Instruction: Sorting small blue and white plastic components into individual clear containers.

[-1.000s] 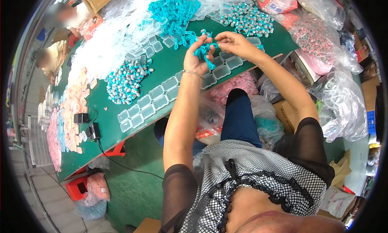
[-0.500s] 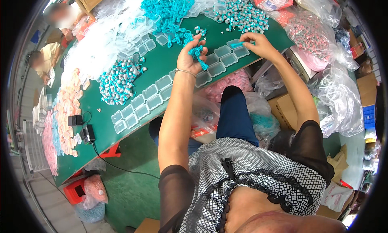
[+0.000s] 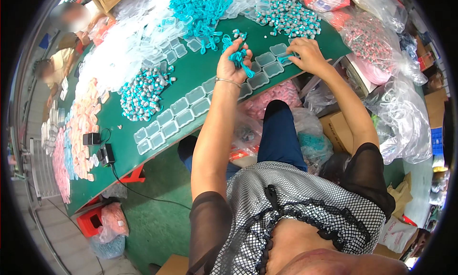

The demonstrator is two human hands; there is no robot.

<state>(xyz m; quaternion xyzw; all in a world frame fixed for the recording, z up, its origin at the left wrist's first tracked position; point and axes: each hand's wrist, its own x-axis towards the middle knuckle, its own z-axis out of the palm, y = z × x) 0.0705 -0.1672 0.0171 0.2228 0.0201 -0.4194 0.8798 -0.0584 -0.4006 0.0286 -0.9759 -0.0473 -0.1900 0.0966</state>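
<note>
- Big green table (image 3: 191, 79) fills the far side of my feed, with a heap of clear lids far left and a teal cord pile (image 3: 202, 8) at the far edge.
- A row of small clear boxes (image 3: 191, 108) runs along the near edge.
- Left hand (image 3: 232, 65) is up over that row, fingers clamped on a bunch of teal cords (image 3: 240, 58) dangling from the fist.
- Right hand (image 3: 307, 55) is lower, to the right, fingertips pinched on one teal piece (image 3: 286, 59) at an open box.
</note>
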